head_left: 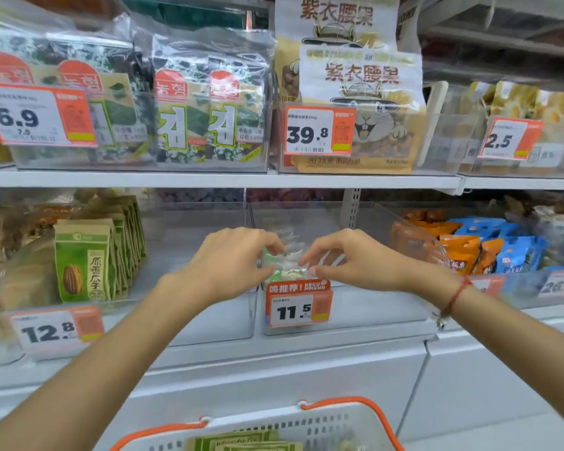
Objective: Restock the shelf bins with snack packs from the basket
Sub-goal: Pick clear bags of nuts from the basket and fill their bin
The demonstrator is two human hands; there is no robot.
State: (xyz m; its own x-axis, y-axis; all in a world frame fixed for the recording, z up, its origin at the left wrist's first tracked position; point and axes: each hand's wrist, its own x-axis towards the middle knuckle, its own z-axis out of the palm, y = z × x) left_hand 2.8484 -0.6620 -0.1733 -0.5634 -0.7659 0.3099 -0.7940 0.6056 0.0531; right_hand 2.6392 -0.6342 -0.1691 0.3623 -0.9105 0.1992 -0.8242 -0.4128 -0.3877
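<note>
A crinkled, glossy snack pack (285, 266), clear film with green and pale print, sat at the front of a transparent plastic bin (355, 307) on the lower shelf, directly between the two hands. The left hand (232, 258) curled its fingers and thumb onto the pack's left edge; the right hand (345, 258), a red cord at its wrist, pinched the right edge between thumb and fingertips. The film was blurred, so whether this was one pack or two pressed together could not be told. Below it, an orange-framed price tag (298, 305) reading 11.5 was clipped to the bin's front wall. To the left, flat matte paper pouches (85, 265) printed with a sunflower seed stood upright in a row. To the right lay smooth orange and blue sachets (482, 247). At the bottom edge, a white perforated plastic basket (274, 424) with orange handles held more green packs (241, 442).
</note>
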